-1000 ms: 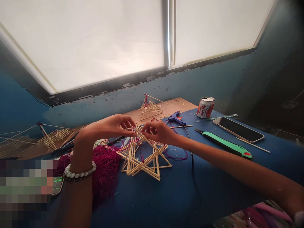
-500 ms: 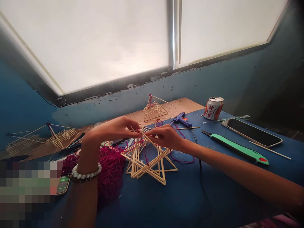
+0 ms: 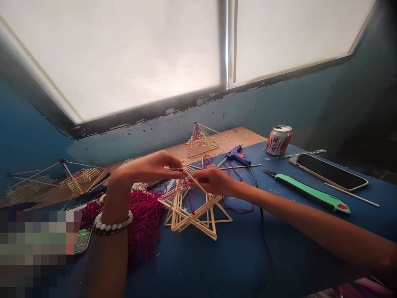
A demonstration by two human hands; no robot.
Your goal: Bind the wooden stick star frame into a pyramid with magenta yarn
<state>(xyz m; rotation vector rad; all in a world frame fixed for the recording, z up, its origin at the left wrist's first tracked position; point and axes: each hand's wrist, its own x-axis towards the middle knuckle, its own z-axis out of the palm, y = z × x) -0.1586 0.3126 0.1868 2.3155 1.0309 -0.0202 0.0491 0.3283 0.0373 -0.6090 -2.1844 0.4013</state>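
A pyramid-like frame of thin wooden sticks (image 3: 174, 227), built over star-shaped layers, stands on the blue table. At its peak my left hand (image 3: 149, 169) pinches the gathered stick ends from the left, a bracelet of pale beads on its wrist. Close against the same peak, from the right, is my right hand (image 3: 217, 181), its fingers curled together; what lies between them is too small and hidden to make out. Magenta yarn (image 3: 191, 203) hangs from the peak down into the frame. Beside my left forearm lies a heap of magenta yarn (image 3: 144, 223).
A blue glue gun (image 3: 237, 155) with its black cord lies behind my right hand. To the right are a green utility knife (image 3: 310, 192), a phone (image 3: 330, 171) and a drink can (image 3: 279, 140). Another stick pyramid (image 3: 203, 142) stands behind, more at far left (image 3: 79, 178).
My right hand's fingers have curled in more at the peak, and the hand has shifted slightly. My left hand keeps its pinch there; the frame stays in place.
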